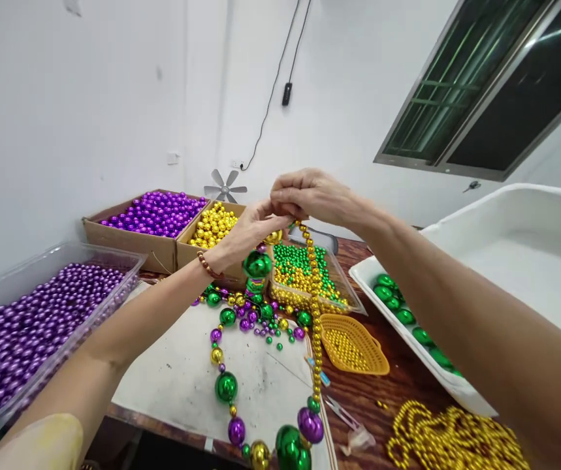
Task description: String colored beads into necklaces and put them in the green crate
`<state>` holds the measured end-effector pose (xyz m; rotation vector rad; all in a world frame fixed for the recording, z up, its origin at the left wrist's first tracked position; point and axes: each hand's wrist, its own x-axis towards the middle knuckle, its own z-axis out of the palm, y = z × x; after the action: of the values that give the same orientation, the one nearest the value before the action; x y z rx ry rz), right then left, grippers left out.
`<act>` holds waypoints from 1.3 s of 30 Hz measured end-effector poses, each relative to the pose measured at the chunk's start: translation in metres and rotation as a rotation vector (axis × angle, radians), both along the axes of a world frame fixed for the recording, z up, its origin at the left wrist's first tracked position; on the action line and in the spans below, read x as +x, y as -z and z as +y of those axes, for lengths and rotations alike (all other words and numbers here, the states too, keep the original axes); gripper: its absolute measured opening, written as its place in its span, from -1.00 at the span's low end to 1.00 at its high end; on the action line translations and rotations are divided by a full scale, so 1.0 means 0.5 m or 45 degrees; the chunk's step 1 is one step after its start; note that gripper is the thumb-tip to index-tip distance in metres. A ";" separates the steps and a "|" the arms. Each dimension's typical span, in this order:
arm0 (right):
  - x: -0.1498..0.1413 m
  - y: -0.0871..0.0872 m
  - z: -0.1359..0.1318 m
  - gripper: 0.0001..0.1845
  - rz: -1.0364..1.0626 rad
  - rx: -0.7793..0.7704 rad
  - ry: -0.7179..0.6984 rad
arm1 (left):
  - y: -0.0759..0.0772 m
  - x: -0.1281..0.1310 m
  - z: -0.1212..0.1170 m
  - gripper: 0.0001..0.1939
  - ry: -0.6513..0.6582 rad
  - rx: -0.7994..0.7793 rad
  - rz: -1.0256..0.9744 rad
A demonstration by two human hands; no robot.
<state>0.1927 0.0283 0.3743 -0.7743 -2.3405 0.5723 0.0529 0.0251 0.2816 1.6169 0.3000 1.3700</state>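
Note:
In the middle of the head view, my left hand (248,232) and my right hand (309,192) meet in the air, fingers pinched together. From them hangs a bead necklace (316,313), its right side a run of small gold beads. Larger green, purple and gold beads form its lower loop, which dips past the front table edge and the bottom of the picture. My right fingers close at the top of the gold run; my left fingers grip the strand just beside them. The exact pinch point is hidden. A big green bead (257,264) shows below my left hand.
Loose beads lie on the white sheet (162,365). Around it stand a clear purple-bead tub (136,261), cardboard boxes (128,235), a clear green-and-gold bead tray (358,303), a yellow basket (381,362), scissors (341,412), gold bead strands (456,437) and a white bin (520,261).

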 end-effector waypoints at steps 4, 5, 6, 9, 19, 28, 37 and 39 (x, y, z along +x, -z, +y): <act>0.029 0.075 0.002 -0.68 -0.036 -0.030 0.097 | 0.061 0.023 0.000 -0.92 0.006 -0.150 0.051; 0.034 0.094 0.003 -0.67 -0.032 -0.042 0.105 | 0.077 0.027 0.000 -0.90 0.018 -0.196 0.063; 0.040 0.113 0.005 -0.66 -0.027 -0.063 0.109 | 0.094 0.031 0.000 -0.90 0.032 -0.249 0.081; 0.055 0.175 0.009 -0.64 0.017 -0.214 0.114 | 0.148 0.037 0.000 -0.92 0.094 -0.442 0.131; 0.101 0.428 0.028 -0.78 0.899 -0.986 0.353 | 0.313 0.023 -0.012 -0.78 0.055 -0.994 0.199; 0.097 0.541 -0.128 -0.78 0.536 -0.358 0.370 | 0.354 0.002 0.000 -0.76 -0.031 -1.108 0.111; 0.071 0.694 -0.129 -0.58 -0.080 0.261 0.635 | 0.364 0.002 -0.026 -0.78 0.191 -1.382 0.320; 0.063 0.708 -0.124 -0.58 -0.065 0.290 0.658 | 0.369 -0.006 -0.037 -0.76 0.239 -1.465 0.353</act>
<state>0.2243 -0.0339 0.0204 -1.2318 -2.0789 0.0622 0.0498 0.0068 0.0969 0.8005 0.8825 0.5781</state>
